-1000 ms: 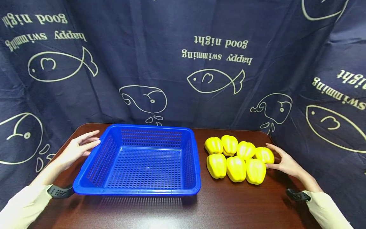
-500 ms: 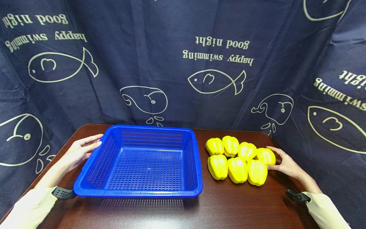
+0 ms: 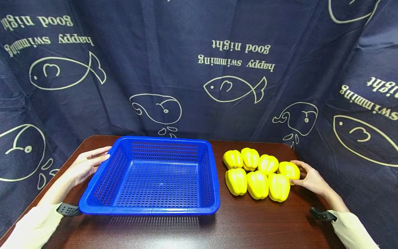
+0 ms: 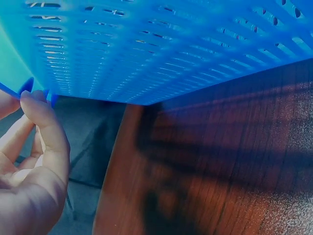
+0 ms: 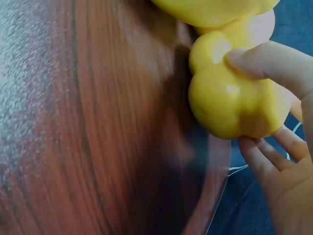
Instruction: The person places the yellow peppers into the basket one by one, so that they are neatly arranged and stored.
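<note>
A blue plastic basket (image 3: 149,210) with slotted walls sits on the left half of the table, nothing inside it. My left hand (image 3: 83,166) pinches its left rim between thumb and fingers; the left wrist view shows the thumb (image 4: 46,115) right at the rim's edge. Several yellow bell peppers stand in two rows to the right of the basket. At the right end of the back row, my right hand (image 3: 312,180) grips one bell pepper (image 3: 288,169), thumb on one side and fingers on the other. Another bell pepper (image 3: 278,186) is close in front of it.
The brown wooden table (image 3: 248,224) has its right edge near my right hand. A dark blue curtain (image 3: 186,45) with fish drawings hangs behind and around the table. More bell peppers (image 3: 236,181) crowd close together between the basket and my right hand.
My left hand has come slightly right, onto the basket's left rim. My right hand keeps to the end bell pepper, with barely any shift.
</note>
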`<state>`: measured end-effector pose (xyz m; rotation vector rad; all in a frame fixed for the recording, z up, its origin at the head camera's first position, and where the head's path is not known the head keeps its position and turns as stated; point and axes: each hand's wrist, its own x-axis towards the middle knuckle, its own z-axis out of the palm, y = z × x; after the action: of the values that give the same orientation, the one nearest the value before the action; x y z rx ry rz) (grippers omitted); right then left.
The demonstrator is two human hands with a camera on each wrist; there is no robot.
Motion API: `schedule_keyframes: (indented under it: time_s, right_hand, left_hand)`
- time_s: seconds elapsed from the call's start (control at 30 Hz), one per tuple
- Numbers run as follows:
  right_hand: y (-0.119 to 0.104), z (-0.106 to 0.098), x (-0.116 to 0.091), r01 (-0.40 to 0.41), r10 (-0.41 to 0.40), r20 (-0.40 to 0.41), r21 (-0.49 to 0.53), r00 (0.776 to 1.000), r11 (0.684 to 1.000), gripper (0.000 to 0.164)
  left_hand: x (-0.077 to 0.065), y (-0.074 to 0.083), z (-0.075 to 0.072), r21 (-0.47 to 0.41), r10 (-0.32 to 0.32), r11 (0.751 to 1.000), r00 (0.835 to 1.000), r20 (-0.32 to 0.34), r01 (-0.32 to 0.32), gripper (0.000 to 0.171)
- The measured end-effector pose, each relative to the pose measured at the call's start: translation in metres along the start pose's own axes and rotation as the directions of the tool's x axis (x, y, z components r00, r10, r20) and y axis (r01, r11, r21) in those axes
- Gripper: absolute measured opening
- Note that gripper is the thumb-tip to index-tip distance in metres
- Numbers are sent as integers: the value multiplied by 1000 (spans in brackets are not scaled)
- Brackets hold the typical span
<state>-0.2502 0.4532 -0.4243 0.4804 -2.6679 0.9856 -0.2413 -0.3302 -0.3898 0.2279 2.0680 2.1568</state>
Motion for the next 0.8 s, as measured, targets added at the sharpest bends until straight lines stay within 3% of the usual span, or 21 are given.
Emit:
schedule_keyframes:
  time_s: [0.2,0.47,0.8]
  right_hand:
    - [1,2,-2,-21,20,-19,-32,1000,999,77]
    - [2,-1,-8,-59,45,-100,-142,994,988,78]
    - [-11,-12,-9,0,-27,-197,-138,980,990,78]
  left_hand:
    - [-2,1,1,21,-30,999,999,-32,31,27]
    - [-2,0,2,-16,-5,1000,1000,-23,5,28]
    - [-3,-1,4,-72,17,997,1000,-15,-19,30]
